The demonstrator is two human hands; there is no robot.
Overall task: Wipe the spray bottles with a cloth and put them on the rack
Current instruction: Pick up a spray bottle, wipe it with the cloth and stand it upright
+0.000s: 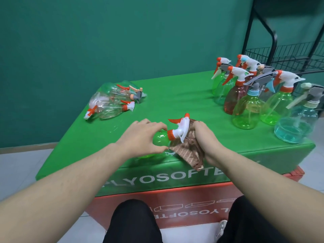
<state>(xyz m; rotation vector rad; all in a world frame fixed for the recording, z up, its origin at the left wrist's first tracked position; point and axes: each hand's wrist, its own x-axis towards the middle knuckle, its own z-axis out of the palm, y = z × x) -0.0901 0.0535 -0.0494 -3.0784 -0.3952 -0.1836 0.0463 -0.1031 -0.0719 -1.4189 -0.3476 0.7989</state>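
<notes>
A green spray bottle with a white and orange trigger head lies on its side near the front edge of the green mat. My left hand grips its body from above. My right hand holds a brown striped cloth bunched against the trigger head. Several clear bottles lie in a heap at the mat's far left. Several upright coloured bottles stand at the right. A black wire rack stands behind them at the far right.
The green mat rests on an orange-red box lettered in white. A green wall rises behind. Pale floor tiles show at the left. My knees in black trousers sit just below the box front.
</notes>
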